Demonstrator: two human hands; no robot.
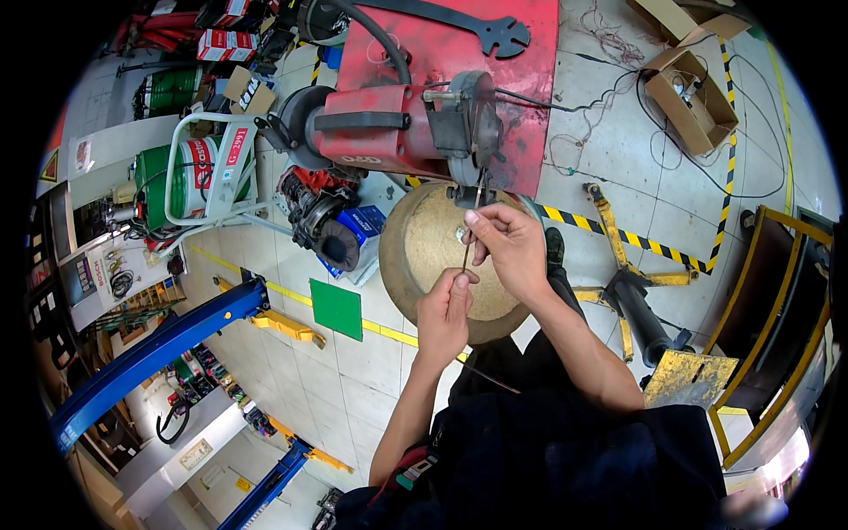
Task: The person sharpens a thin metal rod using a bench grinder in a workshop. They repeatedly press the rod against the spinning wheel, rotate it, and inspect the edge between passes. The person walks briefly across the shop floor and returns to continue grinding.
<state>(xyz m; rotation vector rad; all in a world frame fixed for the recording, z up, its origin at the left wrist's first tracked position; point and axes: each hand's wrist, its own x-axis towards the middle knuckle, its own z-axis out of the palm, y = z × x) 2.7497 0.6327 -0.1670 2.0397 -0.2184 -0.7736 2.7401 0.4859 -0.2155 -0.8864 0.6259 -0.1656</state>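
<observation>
A thin metal rod (480,193) runs up from my hands to the right wheel of a red bench grinder (367,124). Its upper end is at the wheel's lower edge; whether it touches cannot be told. Higher on the rod, my right hand (512,252) pinches it between thumb and fingers. My left hand (444,316) is closed around it lower down. A thin copper-coloured length (495,380) shows below my left hand, perhaps the rod's tail. Behind a guard sits the right grinding wheel (481,124); another wheel (300,124) is at the grinder's left end.
Under my hands stands a round drum with a tan top (424,256). The grinder rests on a red table (530,115) with a large flat black wrench (442,18). Yellow stand legs (605,221), a cardboard box (693,102) and loose cables lie right; a blue lift arm (159,362) reaches in left.
</observation>
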